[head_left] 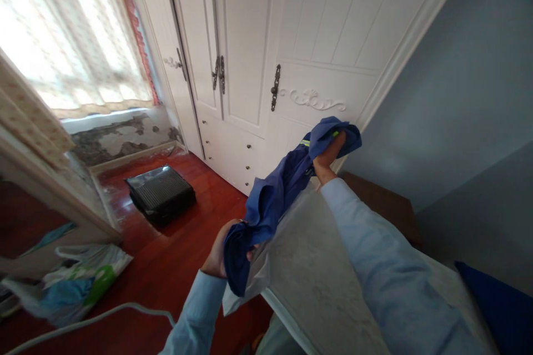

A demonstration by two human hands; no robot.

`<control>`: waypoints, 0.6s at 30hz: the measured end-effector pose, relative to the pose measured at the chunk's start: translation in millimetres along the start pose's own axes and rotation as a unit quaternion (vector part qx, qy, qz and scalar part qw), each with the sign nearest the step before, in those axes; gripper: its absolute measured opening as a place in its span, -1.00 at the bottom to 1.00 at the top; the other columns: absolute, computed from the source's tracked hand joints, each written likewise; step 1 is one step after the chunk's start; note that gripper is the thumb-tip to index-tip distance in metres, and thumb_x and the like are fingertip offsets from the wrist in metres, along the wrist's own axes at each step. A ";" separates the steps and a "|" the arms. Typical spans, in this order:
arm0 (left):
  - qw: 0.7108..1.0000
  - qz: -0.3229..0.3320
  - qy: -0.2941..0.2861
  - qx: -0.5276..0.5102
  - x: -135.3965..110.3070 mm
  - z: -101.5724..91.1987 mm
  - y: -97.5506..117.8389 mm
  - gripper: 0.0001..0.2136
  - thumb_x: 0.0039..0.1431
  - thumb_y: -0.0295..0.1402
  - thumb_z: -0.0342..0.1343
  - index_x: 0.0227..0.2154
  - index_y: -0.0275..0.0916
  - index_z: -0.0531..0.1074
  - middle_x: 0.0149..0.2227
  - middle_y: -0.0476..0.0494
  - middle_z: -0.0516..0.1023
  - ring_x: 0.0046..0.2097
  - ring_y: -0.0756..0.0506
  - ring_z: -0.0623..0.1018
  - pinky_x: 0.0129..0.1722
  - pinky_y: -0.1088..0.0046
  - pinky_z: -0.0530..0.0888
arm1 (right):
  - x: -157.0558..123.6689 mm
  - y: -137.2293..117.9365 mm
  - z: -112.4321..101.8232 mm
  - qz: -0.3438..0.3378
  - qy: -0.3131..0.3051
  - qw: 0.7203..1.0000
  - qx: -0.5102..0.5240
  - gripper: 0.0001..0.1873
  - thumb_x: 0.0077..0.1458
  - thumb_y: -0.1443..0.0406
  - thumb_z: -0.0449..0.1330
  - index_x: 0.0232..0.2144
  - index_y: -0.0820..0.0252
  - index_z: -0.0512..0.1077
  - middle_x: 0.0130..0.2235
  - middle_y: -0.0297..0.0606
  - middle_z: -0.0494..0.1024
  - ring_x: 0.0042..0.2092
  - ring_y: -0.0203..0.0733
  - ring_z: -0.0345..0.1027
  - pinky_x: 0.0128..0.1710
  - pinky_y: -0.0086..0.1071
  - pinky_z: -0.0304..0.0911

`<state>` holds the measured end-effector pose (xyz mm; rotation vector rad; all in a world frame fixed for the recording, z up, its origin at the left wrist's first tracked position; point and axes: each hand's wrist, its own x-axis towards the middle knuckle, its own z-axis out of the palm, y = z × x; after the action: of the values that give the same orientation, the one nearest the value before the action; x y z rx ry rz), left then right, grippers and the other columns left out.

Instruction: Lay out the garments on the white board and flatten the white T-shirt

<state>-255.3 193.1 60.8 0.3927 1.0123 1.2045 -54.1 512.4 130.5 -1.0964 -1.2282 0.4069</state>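
Observation:
A blue garment with a small yellow-green stripe hangs stretched between my two hands above the corner of a bed. My left hand is closed around its lower bunched end, near the bed's edge. My right hand is raised higher and farther away, with its fingers closed on the garment's upper end. Both my arms wear light blue sleeves.
A bed with a pale patterned cover fills the lower right, with a dark blue item on it. A white wardrobe stands ahead. On the red wooden floor lie a black suitcase, plastic bags and a white cable.

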 end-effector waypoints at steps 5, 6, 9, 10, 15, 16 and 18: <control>0.982 -0.122 -0.057 -0.136 -17.0 -4.0 -28.8 -0.59 0.15 -0.09 0.10 -0.10 -0.31 0.51 -0.30 -0.29 0.63 -0.41 -0.17 0.61 -0.49 0.38 0.51 | -34.0 16.3 -5.8 0.094 -0.014 0.978 -0.185 -0.25 0.14 0.30 0.22 0.31 0.39 0.05 0.30 0.08 0.17 0.37 -0.11 0.01 0.39 -0.26 -0.01; 0.981 -0.121 -0.036 -0.150 -22.2 -6.1 -36.4 -0.59 0.16 -0.11 0.10 -0.08 -0.32 0.49 -0.26 -0.31 0.63 -0.35 -0.19 0.63 -0.43 0.33 0.54 | -43.7 24.6 -7.1 0.141 -0.024 0.964 -0.222 -0.20 0.11 0.29 0.24 0.31 0.39 0.04 0.28 0.12 0.20 0.34 -0.06 0.07 0.34 -0.24 0.09; 0.982 -0.082 0.044 -0.162 -35.6 -15.1 -60.7 -0.62 0.19 -0.11 0.12 -0.07 -0.30 0.47 -0.15 -0.31 0.63 -0.20 -0.24 0.65 -0.22 0.19 0.58 | -69.3 49.6 -11.1 0.256 -0.037 0.926 -0.274 -0.05 -0.02 0.30 0.30 0.32 0.50 0.00 0.23 0.33 0.20 0.24 0.12 0.22 0.22 -0.13 0.26; 0.985 -0.059 0.069 -0.147 -38.7 -19.4 -68.8 -0.63 0.18 -0.10 0.14 -0.08 -0.28 0.48 -0.15 -0.29 0.63 -0.17 -0.24 0.65 -0.18 0.19 0.58 | -75.6 56.4 -12.6 0.280 -0.043 0.916 -0.285 -0.02 -0.06 0.31 0.32 0.32 0.53 -0.01 0.23 0.38 0.18 0.24 0.17 0.23 0.22 -0.10 0.25; 0.981 0.047 0.184 0.027 -43.5 -47.2 -97.7 -0.53 -0.02 0.00 0.28 -0.16 -0.26 0.47 -0.28 -0.16 0.60 -0.25 -0.20 0.61 -0.31 0.32 0.53 | -88.6 71.5 -18.2 0.297 -0.086 0.901 -0.304 0.03 -0.13 0.35 0.29 0.34 0.52 -0.03 0.28 0.35 0.07 0.32 0.19 0.09 0.31 -0.10 0.11; 0.970 0.084 0.220 0.063 -43.6 -51.7 -99.4 -0.50 -0.06 0.01 0.29 -0.15 -0.25 0.45 -0.25 -0.16 0.58 -0.24 -0.20 0.60 -0.30 0.31 0.53 | -88.9 71.6 -19.0 0.292 -0.093 0.902 -0.304 0.03 -0.12 0.35 0.28 0.35 0.50 -0.04 0.29 0.33 0.05 0.33 0.19 0.06 0.32 -0.11 0.09; 0.923 0.186 0.307 0.137 -44.0 -56.7 -98.6 -0.46 -0.05 -0.02 0.27 -0.06 -0.24 0.40 -0.11 -0.21 0.53 -0.10 -0.23 0.57 -0.15 0.24 0.53 | -89.6 70.8 -20.8 0.281 -0.104 0.906 -0.300 0.04 -0.12 0.32 0.28 0.35 0.49 -0.04 0.31 0.31 0.02 0.36 0.18 -0.01 0.34 -0.12 0.06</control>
<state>-244.4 104.2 -21.9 0.4485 1.7170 1.5816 -46.0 467.5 23.7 -2.0014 -1.2413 0.6133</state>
